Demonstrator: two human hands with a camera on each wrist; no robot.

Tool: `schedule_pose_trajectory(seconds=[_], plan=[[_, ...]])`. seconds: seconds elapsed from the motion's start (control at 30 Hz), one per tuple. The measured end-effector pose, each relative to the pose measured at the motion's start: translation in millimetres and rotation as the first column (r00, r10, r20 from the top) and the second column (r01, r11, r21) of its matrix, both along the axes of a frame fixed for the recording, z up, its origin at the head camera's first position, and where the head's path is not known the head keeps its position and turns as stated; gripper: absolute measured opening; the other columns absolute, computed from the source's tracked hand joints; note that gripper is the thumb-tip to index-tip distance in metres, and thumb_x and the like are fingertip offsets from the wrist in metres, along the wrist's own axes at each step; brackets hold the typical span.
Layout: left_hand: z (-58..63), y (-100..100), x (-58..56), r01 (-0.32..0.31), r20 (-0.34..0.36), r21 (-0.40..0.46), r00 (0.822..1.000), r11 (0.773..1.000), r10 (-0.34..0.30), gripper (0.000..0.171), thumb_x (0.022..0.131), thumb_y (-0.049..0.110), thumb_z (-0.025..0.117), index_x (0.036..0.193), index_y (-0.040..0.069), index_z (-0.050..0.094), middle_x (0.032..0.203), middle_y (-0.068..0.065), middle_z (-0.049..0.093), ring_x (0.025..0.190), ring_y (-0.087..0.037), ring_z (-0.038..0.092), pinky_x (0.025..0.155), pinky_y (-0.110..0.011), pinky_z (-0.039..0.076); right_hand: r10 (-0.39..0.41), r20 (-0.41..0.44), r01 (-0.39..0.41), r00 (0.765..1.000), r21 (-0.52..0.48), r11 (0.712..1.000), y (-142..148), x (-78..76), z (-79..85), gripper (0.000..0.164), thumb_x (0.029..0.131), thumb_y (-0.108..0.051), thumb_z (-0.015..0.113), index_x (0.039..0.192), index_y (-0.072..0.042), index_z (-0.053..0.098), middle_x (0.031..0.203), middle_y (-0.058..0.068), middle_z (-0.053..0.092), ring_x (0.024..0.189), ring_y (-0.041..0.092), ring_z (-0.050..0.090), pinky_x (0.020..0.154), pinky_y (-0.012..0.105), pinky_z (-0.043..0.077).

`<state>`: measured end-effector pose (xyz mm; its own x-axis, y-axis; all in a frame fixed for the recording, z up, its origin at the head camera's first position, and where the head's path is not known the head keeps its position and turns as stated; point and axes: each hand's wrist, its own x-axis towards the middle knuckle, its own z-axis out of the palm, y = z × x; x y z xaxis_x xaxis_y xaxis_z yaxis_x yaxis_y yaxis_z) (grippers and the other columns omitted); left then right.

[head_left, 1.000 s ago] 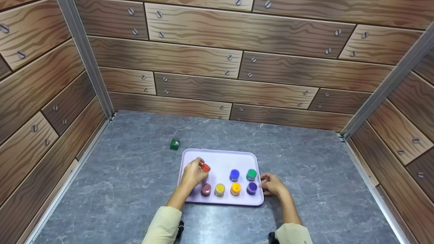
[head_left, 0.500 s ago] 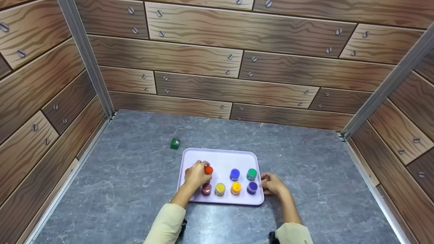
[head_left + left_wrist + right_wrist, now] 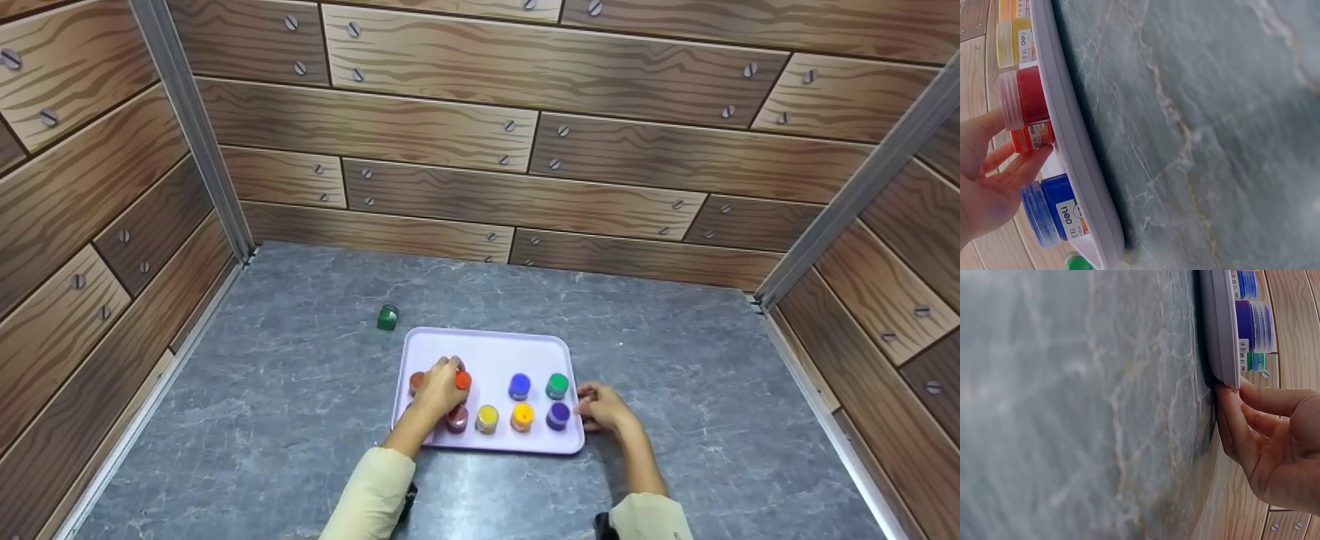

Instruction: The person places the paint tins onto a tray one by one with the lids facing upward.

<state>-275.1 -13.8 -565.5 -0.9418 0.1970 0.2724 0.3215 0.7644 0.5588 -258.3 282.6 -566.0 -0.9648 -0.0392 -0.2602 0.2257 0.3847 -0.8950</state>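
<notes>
My left hand (image 3: pixel 439 390) grips an orange-red paint jar (image 3: pixel 463 381) that stands on the lilac tray (image 3: pixel 491 345). In the left wrist view its fingers and thumb reach round that jar, behind a dark red paint jar (image 3: pixel 1033 97). A blue jar (image 3: pixel 1061 211) stands close beside the hand there; in the head view the left forearm mostly hides it. At the tray's right edge my right hand (image 3: pixel 602 406) pinches the rim, thumb above and fingers beneath, as the right wrist view shows. A purple jar (image 3: pixel 1252 325) is the nearest one to it.
Also on the tray stand brown (image 3: pixel 417 382), yellow (image 3: pixel 487 419), orange (image 3: pixel 522 416), blue (image 3: pixel 519 385) and green (image 3: pixel 556 385) jars. Another green jar (image 3: pixel 388 317) is on the grey tabletop (image 3: pixel 300 360), beyond the tray's far left corner. Wood-patterned walls (image 3: pixel 435 135) enclose the table.
My left hand has moved slightly right and lowered the orange-red jar from a tilted hold to upright on the tray. The brown jar has come into view. My right hand stays at the rim.
</notes>
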Motion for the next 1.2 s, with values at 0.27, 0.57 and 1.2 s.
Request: schedule_pose_trajectory(seconds=[0.27, 0.57, 1.2], plan=[[-0.4, -2.7, -0.2, 0.037, 0.014, 0.028, 0.999, 0.999, -0.038, 0.039, 0.064, 0.006, 0.078, 0.097, 0.001, 0.058, 0.086, -0.01, 0.053, 0.074, -0.027, 0.058, 0.066, -0.035, 0.049, -0.008, 0.006, 0.008, 1.0, -0.012, 1.0, -0.8, 0.8, 0.5, 0.028, 0.077, 0.012, 0.052, 0.104, 0.014, 0.045, 0.078, 0.009, 0.048, 0.065, 0.017, 0.052, 0.057, 0.036, 0.052], [15.4, -19.9, -12.7, -0.006, -0.094, 0.139, 0.995, 0.99, 0.019, 0.032, 0.071, 0.017, 0.071, 0.096, -0.001, 0.062, 0.089, -0.012, 0.057, 0.075, -0.026, 0.056, 0.067, -0.038, 0.047, -0.021, 0.025, 0.021, 0.999, 0.004, 1.0, -1.1, -0.1, -0.1, 0.03, 0.077, 0.012, 0.053, 0.106, 0.013, 0.046, 0.08, 0.009, 0.049, 0.07, 0.019, 0.052, 0.058, 0.037, 0.052], [44.8, -99.4, -76.7, -0.395, -0.009, 0.232, 0.913, 0.889, 0.408, 0.018, 0.082, 0.009, 0.063, 0.095, -0.004, 0.063, 0.091, -0.018, 0.06, 0.09, -0.036, 0.057, 0.079, -0.042, 0.044, -0.032, 0.018, 0.032, 0.999, 0.013, 0.999, -3.9, -1.2, -0.5, 0.029, 0.076, 0.012, 0.052, 0.105, 0.013, 0.048, 0.081, 0.01, 0.048, 0.07, 0.019, 0.052, 0.058, 0.038, 0.052]])
